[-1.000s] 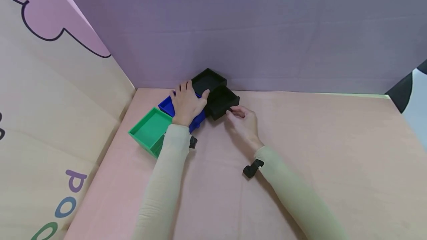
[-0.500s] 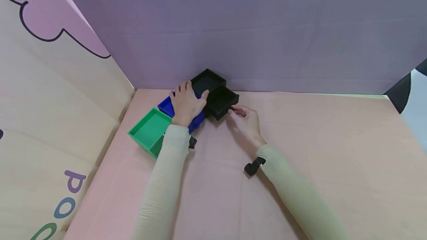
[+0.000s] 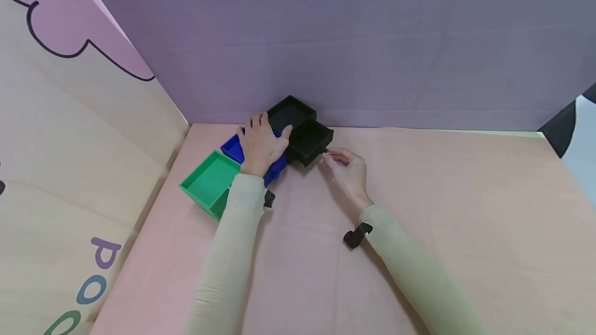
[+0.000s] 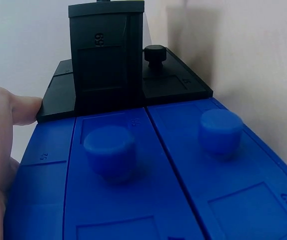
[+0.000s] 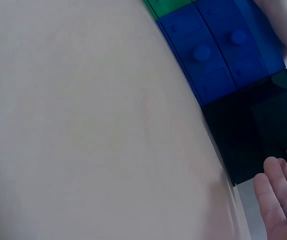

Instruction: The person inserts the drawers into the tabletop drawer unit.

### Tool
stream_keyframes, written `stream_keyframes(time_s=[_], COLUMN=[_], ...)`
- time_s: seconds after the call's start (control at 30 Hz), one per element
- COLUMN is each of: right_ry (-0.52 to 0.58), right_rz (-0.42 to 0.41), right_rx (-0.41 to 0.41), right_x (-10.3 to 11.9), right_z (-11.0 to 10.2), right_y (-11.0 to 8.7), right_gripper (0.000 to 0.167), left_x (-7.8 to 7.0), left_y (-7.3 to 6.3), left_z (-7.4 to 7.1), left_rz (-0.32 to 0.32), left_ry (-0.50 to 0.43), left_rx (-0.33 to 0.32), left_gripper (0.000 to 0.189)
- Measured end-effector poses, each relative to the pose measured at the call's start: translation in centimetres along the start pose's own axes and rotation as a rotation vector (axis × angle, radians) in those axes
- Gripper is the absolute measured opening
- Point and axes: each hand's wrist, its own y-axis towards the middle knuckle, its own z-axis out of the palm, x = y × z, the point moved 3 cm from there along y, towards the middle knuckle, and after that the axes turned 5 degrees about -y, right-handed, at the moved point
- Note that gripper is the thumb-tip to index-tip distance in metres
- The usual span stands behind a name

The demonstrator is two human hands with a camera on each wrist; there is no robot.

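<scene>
A black drawer unit (image 3: 291, 110) stands against the back wall, beside a blue drawer unit (image 3: 232, 147). One black drawer (image 3: 311, 139) is pulled out toward the front right; in the left wrist view this drawer (image 4: 103, 55) stands up from the black front. My right hand (image 3: 346, 172) pinches at the drawer's front knob, which its fingertips partly hide. My left hand (image 3: 261, 146) rests with spread fingers over the blue unit, its thumb at the black unit's edge. Round blue knobs (image 4: 221, 131) show on the blue fronts.
A green open-topped drawer unit (image 3: 211, 177) adjoins the blue one at the left, partly behind the left sleeve (image 3: 235, 242). A purple-grey wall (image 3: 354, 50) rises close behind the units, and a cream wall (image 3: 84, 143) stands at the left. Pink cloth (image 3: 298, 252) covers the table.
My right hand has shifted slightly to the right at the black drawer's front. That drawer keeps nearly the same place. The left hand has not visibly moved.
</scene>
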Motion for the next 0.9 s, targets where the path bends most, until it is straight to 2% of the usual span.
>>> stream_keyframes(time_s=[0.27, 0.7, 0.9], right_ry=[-0.023, 0.025, -0.008], right_rz=[0.004, 0.034, 0.032], right_rx=[-0.011, -0.008, -0.011], right_x=[0.11, 0.16, 0.43], right_z=[-0.03, 0.57, 0.66], right_y=[0.1, 0.38, 0.41], right_gripper=[0.023, 0.026, 0.025], left_x=[0.04, 0.17, 0.16], left_y=[-0.08, -0.3, -0.27], left_z=[-0.14, -0.27, -0.19], left_rz=[0.002, 0.002, 0.001], left_ry=[0.002, 0.001, 0.006], left_rx=[0.003, -0.004, -0.006], left_gripper=[0.088, 0.088, 0.088])
